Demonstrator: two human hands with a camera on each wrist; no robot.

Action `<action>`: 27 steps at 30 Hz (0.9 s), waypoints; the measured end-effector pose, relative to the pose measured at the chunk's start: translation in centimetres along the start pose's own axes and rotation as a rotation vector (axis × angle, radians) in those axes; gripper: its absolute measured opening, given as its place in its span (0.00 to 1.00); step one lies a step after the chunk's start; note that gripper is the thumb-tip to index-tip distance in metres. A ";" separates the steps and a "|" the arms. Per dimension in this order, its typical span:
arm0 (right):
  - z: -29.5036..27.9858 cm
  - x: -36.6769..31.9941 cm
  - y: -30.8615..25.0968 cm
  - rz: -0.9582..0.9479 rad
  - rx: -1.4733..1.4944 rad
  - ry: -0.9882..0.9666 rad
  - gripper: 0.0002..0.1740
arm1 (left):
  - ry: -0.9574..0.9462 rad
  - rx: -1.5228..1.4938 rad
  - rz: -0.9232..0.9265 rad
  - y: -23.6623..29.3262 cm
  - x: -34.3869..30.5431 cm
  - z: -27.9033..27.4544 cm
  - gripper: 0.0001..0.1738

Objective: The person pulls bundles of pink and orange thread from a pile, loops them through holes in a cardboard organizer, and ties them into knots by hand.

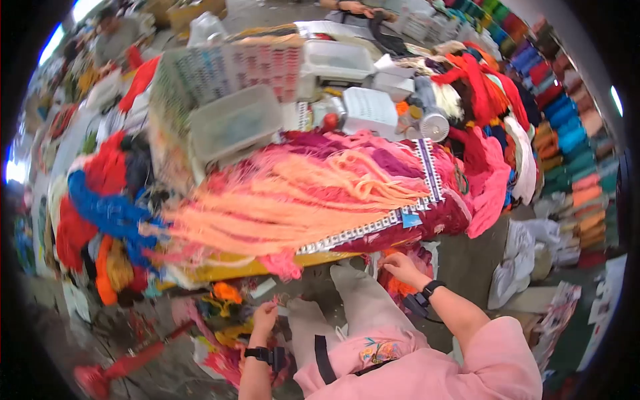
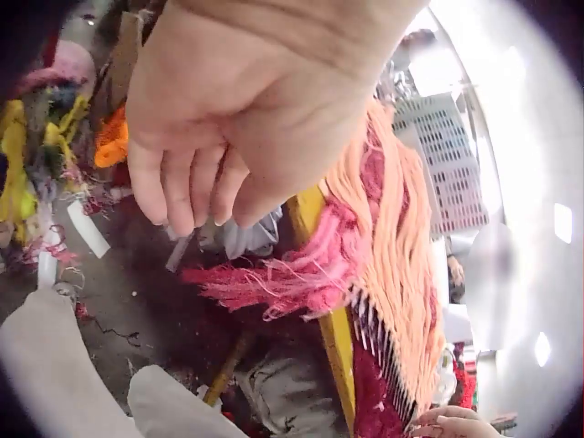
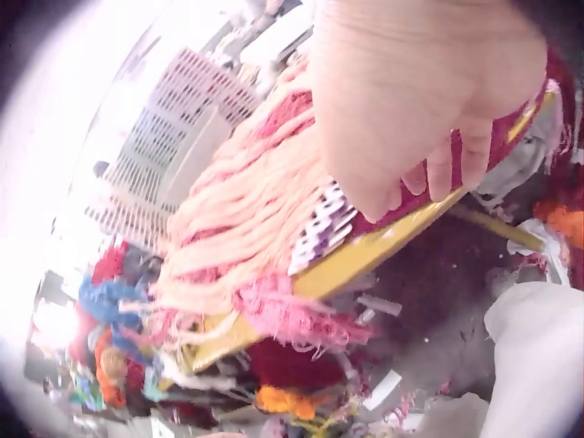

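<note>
Peach yarn strands lie fanned over pink and maroon yarn on the table, with a white toothed strip along their front edge. My left hand is low in front of the table, its fingers loosely bent and holding nothing; in the left wrist view the hand hangs near a pink yarn tuft without touching it. My right hand is in front of the table's edge near the strip's right part. The right wrist view shows that hand with relaxed fingers and nothing visible in them.
A white plastic tray and a perforated basket stand behind the yarn. Blue yarn and red yarn hang at the left. A red stand is on the floor at lower left. Yarn shelves line the right.
</note>
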State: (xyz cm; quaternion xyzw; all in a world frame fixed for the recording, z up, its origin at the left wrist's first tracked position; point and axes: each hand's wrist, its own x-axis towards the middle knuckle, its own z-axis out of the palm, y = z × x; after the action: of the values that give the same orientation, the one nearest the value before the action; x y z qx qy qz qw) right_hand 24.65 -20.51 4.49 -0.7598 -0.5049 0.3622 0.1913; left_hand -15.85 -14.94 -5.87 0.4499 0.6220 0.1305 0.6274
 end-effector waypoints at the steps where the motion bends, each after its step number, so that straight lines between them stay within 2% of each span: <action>1: -0.9 0.1 1.1 0.009 0.024 0.081 0.11 | 0.013 0.050 0.078 0.9 1.2 0.8 0.11; 3: -1.5 1.6 6.1 0.023 0.171 0.123 0.11 | -0.014 0.124 0.176 4.7 2.6 2.4 0.11; 4: -1.8 2.8 8.1 0.027 0.291 0.139 0.11 | -0.068 0.075 0.132 8.2 2.4 3.6 0.10; 6: -6.0 4.4 4.8 0.047 0.186 0.252 0.09 | -0.113 0.105 0.071 12.3 3.5 6.3 0.09; 7: -6.6 6.0 6.2 0.031 0.171 0.283 0.09 | -0.113 0.130 0.069 13.9 4.4 7.7 0.09; 9: -8.5 8.7 7.6 0.031 0.173 0.310 0.08 | -0.143 0.119 0.228 16.5 5.9 10.8 0.09; 10: -10.3 10.1 6.7 0.012 0.225 0.286 0.08 | -0.144 0.142 0.214 18.5 6.5 12.2 0.09; 12: -12.7 12.4 7.1 -0.009 0.252 0.246 0.08 | -0.265 0.264 0.367 23.0 8.9 15.3 0.09; 14: -14.2 14.8 9.2 0.010 0.198 0.193 0.09 | -0.315 0.159 0.447 27.3 11.9 18.5 0.09; 15: -14.9 15.4 10.0 0.007 0.195 0.144 0.09 | -0.246 0.375 0.572 29.4 13.7 19.5 0.09; 17: -15.4 17.2 11.2 -0.086 -0.016 0.012 0.12 | -0.180 0.333 0.628 32.3 16.9 21.3 0.12; 18: -14.7 17.8 12.2 -0.128 -0.052 -0.004 0.17 | -0.082 0.466 0.824 33.5 17.6 21.8 0.11; 19: -14.1 18.4 12.7 -0.252 -0.097 0.027 0.20 | 0.008 0.451 0.889 32.8 19.2 22.4 0.09; 20: -13.5 18.7 13.1 -0.309 -0.091 0.049 0.21 | 0.273 0.491 1.051 28.9 21.5 23.7 0.06; 21: -12.9 19.3 14.0 -0.204 0.158 -0.103 0.24 | 0.144 0.541 0.806 29.3 19.9 24.1 0.06; 22: -12.8 19.8 15.6 -0.006 0.010 -0.244 0.27 | 0.100 0.609 0.711 27.5 20.5 25.0 0.12; 23: -13.3 19.3 12.7 0.102 0.349 -0.271 0.29 | 0.278 0.529 0.797 28.1 18.9 25.7 0.11; 24: -12.6 20.2 17.5 -0.021 -0.023 -0.218 0.28 | 0.292 0.593 0.676 28.5 18.4 26.3 0.13; 25: -13.5 19.9 15.5 -0.089 -0.172 -0.198 0.28 | 0.335 0.587 0.619 28.9 17.9 26.8 0.14; 27: -14.2 20.0 14.0 -0.090 -0.089 -0.263 0.25 | 0.420 0.551 0.544 28.8 17.8 28.4 0.16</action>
State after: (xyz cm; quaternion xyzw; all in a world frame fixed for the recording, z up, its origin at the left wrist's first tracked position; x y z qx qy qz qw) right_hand 48.57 -7.15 -2.40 -0.6900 -0.5748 0.4269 0.1059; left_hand 24.42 2.67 -1.80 0.7115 0.6064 0.2091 0.2868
